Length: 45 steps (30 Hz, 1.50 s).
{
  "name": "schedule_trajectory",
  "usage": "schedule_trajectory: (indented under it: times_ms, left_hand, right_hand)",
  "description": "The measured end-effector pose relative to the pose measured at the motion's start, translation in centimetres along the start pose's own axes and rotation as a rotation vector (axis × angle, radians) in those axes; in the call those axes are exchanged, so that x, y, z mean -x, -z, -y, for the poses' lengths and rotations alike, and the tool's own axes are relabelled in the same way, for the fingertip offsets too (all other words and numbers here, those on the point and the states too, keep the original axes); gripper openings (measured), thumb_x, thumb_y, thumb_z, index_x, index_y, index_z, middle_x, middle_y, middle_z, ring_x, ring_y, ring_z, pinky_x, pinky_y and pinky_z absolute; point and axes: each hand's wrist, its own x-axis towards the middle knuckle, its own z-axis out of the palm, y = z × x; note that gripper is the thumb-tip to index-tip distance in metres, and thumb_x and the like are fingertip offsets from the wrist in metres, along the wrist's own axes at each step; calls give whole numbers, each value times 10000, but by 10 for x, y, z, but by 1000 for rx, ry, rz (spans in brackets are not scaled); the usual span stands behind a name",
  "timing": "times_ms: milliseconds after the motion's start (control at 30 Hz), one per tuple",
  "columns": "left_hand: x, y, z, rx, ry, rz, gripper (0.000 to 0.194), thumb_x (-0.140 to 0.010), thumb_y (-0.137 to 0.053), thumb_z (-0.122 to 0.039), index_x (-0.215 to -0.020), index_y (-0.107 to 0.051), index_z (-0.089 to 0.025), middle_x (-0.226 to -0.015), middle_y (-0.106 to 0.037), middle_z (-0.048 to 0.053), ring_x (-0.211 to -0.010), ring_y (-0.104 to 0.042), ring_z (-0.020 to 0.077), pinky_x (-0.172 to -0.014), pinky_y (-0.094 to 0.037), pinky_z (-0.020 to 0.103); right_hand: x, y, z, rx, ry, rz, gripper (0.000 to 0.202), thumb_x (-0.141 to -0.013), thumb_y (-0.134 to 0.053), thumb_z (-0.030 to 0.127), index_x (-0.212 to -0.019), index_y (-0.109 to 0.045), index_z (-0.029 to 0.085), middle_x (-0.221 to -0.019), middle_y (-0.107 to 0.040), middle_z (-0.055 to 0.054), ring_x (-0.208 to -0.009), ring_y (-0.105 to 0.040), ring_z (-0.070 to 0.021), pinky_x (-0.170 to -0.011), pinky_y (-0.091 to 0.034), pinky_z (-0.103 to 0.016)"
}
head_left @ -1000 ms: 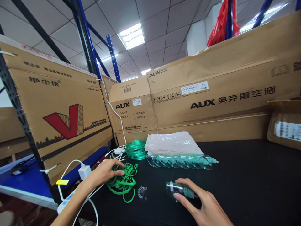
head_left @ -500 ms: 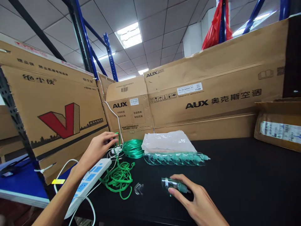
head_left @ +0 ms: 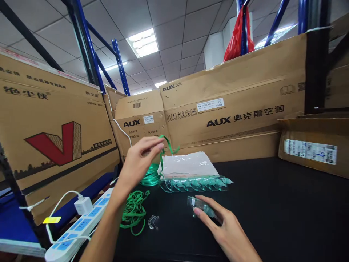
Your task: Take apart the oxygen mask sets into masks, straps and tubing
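My left hand (head_left: 140,158) is raised over the back of the black table, its fingertips pinching a green elastic strap (head_left: 169,143) whose loose end dangles to the right. In my right hand (head_left: 223,223), near the table's surface, is a clear green plastic face mask (head_left: 198,204), gripped between thumb and fingers. More of the green strap lies in a tangled pile (head_left: 134,211) under my left forearm. Beside that pile are several small bent metal strips (head_left: 153,222). A nested row of similar masks (head_left: 196,184) lies beyond my right hand.
White plastic bags (head_left: 189,163) are stacked behind the mask row, beside coiled green tubing (head_left: 149,178). A white power strip (head_left: 81,225) with a plug and cords lies at left. Cardboard boxes (head_left: 223,125) wall the back and left; an opened carton (head_left: 311,145) stands at right.
My left hand has moved up and right, drawing a length of green strap away from the pile. The right hand still holds the mask, tilted slightly differently. The whole view has shifted.
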Motion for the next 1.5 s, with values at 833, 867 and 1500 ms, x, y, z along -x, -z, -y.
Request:
schedule_trajectory:
  times_ms: [833, 867, 1500]
  left_hand:
    - [136, -106, 5, -139, 334, 295, 243, -982, -632, -368, -1214, -653, -298, -1159, -657, 15, -962, -638, 220, -889, -500, 365]
    - [134, -112, 5, -173, 354, 300, 310, -968, -654, -372, -1266, -636, -290, -1186, -659, 27, -1021, -636, 246, -919, -499, 394]
    - [142, -121, 11, 212, 327, 195, 163, -955, -660, -193, -1006, -792, -275, -925, -696, 9, -737, -623, 143, -681, -508, 212]
  right_hand:
    - [7, 24, -2, 70, -84, -224, 373, -882, -669, 574, -1111, -712, 282, -1098, -762, 10, -1052, -699, -226, -891, -502, -298]
    - [7, 24, -2, 67, -84, -217, 373, -883, -669, 572, -1112, -709, 280, -1100, -761, 8, -1062, -698, -228, -899, -502, -299]
    - [-2, 12, 6, -264, -73, -110, 387, -839, -731, 546, -1043, -663, 225, -1087, -757, -71, -1060, -710, -244, -935, -564, -308]
